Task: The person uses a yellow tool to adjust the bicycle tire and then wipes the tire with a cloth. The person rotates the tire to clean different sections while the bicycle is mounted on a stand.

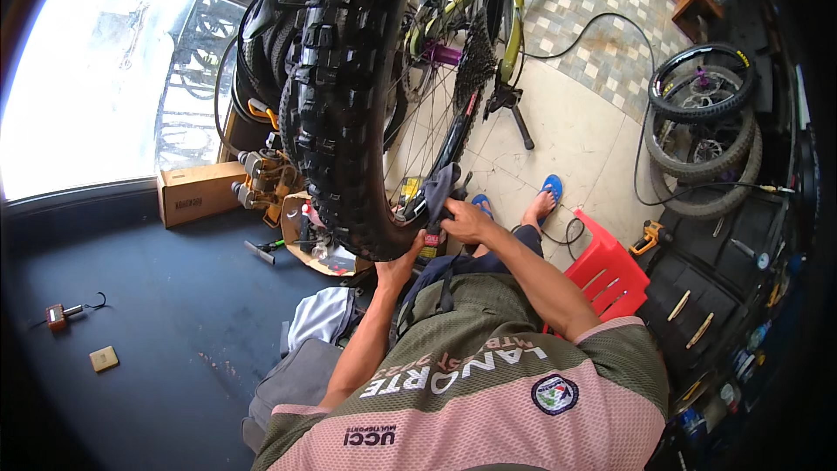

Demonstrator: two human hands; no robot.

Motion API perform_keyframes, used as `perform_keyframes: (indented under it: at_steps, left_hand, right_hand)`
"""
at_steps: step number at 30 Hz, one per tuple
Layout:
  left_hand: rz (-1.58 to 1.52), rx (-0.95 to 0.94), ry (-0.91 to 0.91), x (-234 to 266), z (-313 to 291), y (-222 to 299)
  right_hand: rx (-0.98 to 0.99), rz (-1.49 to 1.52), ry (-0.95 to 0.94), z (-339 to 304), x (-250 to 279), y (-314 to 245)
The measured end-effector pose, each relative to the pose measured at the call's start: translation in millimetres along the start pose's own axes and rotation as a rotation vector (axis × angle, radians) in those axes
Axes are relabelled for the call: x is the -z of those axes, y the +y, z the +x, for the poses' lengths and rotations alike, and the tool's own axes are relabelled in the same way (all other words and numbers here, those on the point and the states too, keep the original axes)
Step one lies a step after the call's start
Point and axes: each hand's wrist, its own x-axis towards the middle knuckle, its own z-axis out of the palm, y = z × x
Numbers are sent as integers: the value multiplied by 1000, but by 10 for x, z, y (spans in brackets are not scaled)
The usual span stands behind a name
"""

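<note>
A bicycle wheel with a knobby black tyre (336, 113) fills the upper middle, its tread wet and shiny. Its hub is purple, and a dark cassette (475, 61) sits beside a yellow-green frame (514, 13). My right hand (469, 221) is closed on a dark grey cloth (438, 192), which lies against the rim at the wheel's near end. Just left of it, my left hand (399, 265) grips the near underside of the tyre; some of its fingers are hidden. Below the cloth, a small container with a dark red label (431, 241) is partly covered.
A red plastic stool (608, 266) stands at my right, near a yellow-black power tool (649, 237). Bicycle wheels (704, 135) are stacked on the right. At left are a cardboard box (199, 194), an open parts box (305, 240) and a grey bag (301, 384).
</note>
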Motion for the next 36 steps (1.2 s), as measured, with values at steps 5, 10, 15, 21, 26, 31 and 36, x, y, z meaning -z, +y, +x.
perform_keyframes:
  at_steps: [5,10,15,21,26,31,36]
  left_hand:
    - [-40,270,-306,83,71,-136]
    - [-191,188,10,264,-72,348]
    - [80,61,93,165,-91,214]
    - [153,14,40,229,-62,263]
    - [390,-75,6,290,41,208]
    - [18,67,53,202,8,255]
    - [158,50,0,198,-33,115]
  right_hand:
    - [-189,-369,-70,368,216,163]
    - [-276,-401,4,494,138,317]
    - [-211,-357,0,204,102,119]
    - [-232,-401,19,387,235,261]
    - [-238,-279,-24,197,179,118]
    - [-237,-414,-6,553,286,233]
    - [-251,-252,35,177,-13,27]
